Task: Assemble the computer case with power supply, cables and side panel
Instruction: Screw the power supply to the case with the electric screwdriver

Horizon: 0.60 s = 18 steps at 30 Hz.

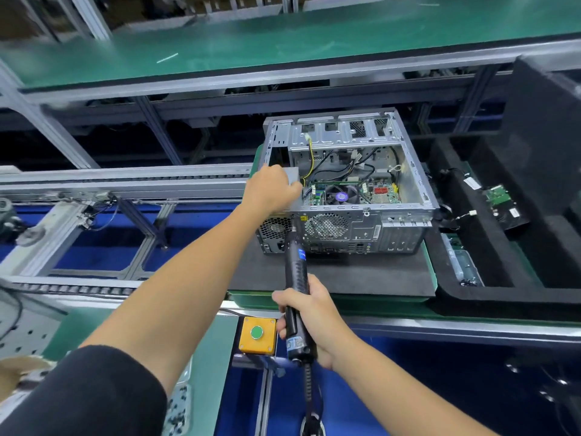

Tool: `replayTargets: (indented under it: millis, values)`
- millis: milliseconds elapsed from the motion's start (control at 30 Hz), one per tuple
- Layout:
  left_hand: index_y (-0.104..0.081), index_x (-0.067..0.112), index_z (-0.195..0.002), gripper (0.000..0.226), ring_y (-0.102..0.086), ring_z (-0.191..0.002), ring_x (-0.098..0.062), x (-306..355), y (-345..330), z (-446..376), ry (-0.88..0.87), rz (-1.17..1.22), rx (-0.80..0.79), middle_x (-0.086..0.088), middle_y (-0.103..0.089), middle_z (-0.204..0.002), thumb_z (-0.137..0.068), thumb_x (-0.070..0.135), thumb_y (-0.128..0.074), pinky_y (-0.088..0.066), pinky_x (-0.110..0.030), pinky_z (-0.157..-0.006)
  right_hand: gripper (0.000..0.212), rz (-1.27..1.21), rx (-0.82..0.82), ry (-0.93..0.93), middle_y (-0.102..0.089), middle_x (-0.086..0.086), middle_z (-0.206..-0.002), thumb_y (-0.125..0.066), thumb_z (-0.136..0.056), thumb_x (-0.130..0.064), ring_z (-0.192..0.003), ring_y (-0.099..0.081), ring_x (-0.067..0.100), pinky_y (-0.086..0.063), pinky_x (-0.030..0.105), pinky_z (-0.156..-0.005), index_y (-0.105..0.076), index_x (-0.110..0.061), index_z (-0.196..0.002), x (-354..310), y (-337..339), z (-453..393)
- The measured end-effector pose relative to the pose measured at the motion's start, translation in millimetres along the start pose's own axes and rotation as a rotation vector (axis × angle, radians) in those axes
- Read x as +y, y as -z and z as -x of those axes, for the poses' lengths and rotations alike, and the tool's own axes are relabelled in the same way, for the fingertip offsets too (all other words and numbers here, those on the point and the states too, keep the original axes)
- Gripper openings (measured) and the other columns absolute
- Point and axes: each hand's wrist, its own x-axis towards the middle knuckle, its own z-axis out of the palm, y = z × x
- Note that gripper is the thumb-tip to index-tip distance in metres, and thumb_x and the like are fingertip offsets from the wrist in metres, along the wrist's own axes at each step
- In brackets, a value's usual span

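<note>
**Power Supply Fastening: Status**

The right hand gripped the electric screwdriver, its bit against the rear panel of the computer case beside the power supply fan grille. The left hand pressed on the power supply in the case's near-left corner. The case lay open-side up on a black mat on the worktop. Judged progress: supply seated, some cables routed; screws apparently in progress, side panel not fitted.

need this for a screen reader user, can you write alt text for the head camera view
A person's right hand grips an electric screwdriver, tip at the rear of an open computer case, while the left hand rests on the power supply inside it. The case sits on a dark mat beside a yellow button box.
</note>
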Motion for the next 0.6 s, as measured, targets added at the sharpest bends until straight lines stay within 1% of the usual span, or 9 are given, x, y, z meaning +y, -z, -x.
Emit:
replayTargets:
  millis: [67,100,167,233,267,333,400,500,600]
  values:
    - [-0.031,0.011,-0.048,0.036,-0.024,-0.042,-0.020,4.0,5.8,9.4,0.062,0.014,-0.105,0.000,-0.029,-0.044,-0.076,0.019,-0.053,-0.022,-0.023,-0.044,0.030,-0.017,0.005,-0.006,-0.056,0.003,-0.063,-0.070,-0.084,-0.005,-0.049,-0.053,0.022,-0.047,0.029,-0.045,-0.046,-0.011,-0.101,0.6,-1.4,-0.1]
    - [-0.035,0.009,-0.048,0.033,-0.030,-0.040,-0.023,5.4,8.1,13.6,0.101,0.048,-0.134,-0.001,-0.034,-0.043,-0.075,0.017,-0.053,-0.027,-0.022,-0.044,0.030,-0.019,0.009,-0.008,-0.055,0.004,-0.064,-0.070,-0.084,-0.005,-0.048,-0.052,0.021,-0.046,0.028,-0.044,-0.045,-0.011,-0.100,0.4,-1.6,0.0]
    - [-0.051,0.002,-0.054,0.024,-0.053,-0.040,-0.028,11.1,11.7,22.7,0.168,0.126,-0.204,-0.005,-0.055,-0.044,-0.074,0.015,-0.052,-0.047,-0.025,-0.046,0.030,-0.006,0.016,-0.006,-0.052,0.008,-0.068,-0.070,-0.085,-0.006,-0.048,-0.053,0.021,-0.046,0.028,-0.044,-0.044,-0.011,-0.100,-0.7,-0.4,0.6]
    - [-0.056,0.001,-0.059,0.021,-0.064,-0.045,-0.025,17.8,11.3,31.9,0.185,0.105,-0.246,-0.009,-0.062,-0.049,-0.074,0.015,-0.054,-0.055,-0.030,-0.052,0.031,0.018,0.022,0.000,-0.051,0.010,-0.073,-0.071,-0.084,-0.007,-0.048,-0.053,0.021,-0.046,0.029,-0.045,-0.045,-0.010,-0.100,-2.0,1.5,0.9]
    - [-0.052,0.004,-0.057,0.023,-0.061,-0.045,-0.025,20.4,9.3,35.7,0.183,0.062,-0.227,-0.008,-0.060,-0.049,-0.075,0.017,-0.056,-0.053,-0.030,-0.051,0.031,0.026,0.024,0.002,-0.051,0.011,-0.074,-0.071,-0.084,-0.007,-0.048,-0.054,0.021,-0.046,0.030,-0.046,-0.045,-0.010,-0.101,-2.5,2.0,1.0]
    - [-0.042,0.009,-0.056,0.031,-0.049,-0.046,-0.021,22.4,2.7,41.5,0.201,-0.001,-0.141,-0.004,-0.049,-0.051,-0.076,0.021,-0.062,-0.041,-0.026,-0.044,0.029,0.033,0.023,0.003,-0.051,0.011,-0.074,-0.070,-0.084,-0.005,-0.047,-0.053,0.021,-0.046,0.030,-0.046,-0.046,-0.010,-0.100,-3.2,2.9,1.1]
    - [-0.037,0.010,-0.060,0.036,-0.042,-0.052,-0.022,22.2,-5.6,46.0,0.253,0.019,-0.059,-0.003,-0.043,-0.057,-0.080,0.022,-0.064,-0.031,-0.026,-0.043,0.027,0.039,0.023,-0.003,-0.055,0.008,-0.069,-0.067,-0.086,-0.004,-0.047,-0.053,0.021,-0.046,0.030,-0.046,-0.046,-0.010,-0.101,-3.2,3.7,0.4]
    - [-0.038,0.009,-0.063,0.037,-0.043,-0.060,-0.024,23.1,-16.7,51.3,0.343,0.082,0.019,-0.002,-0.042,-0.063,-0.083,0.021,-0.066,-0.030,-0.027,-0.045,0.027,0.069,0.024,-0.006,-0.061,0.000,-0.061,-0.064,-0.087,-0.003,-0.046,-0.053,0.020,-0.047,0.030,-0.047,-0.045,-0.009,-0.105,-3.0,5.1,0.2]
    - [-0.036,0.011,-0.057,0.041,-0.040,-0.053,-0.020,22.8,-23.7,53.5,0.408,0.142,0.065,-0.001,-0.041,-0.057,-0.083,0.020,-0.067,-0.027,-0.027,-0.043,0.029,0.094,0.025,-0.011,-0.054,0.009,-0.072,-0.066,-0.086,-0.003,-0.047,-0.053,0.021,-0.047,0.031,-0.048,-0.045,-0.011,-0.105,-4.7,7.2,1.2]
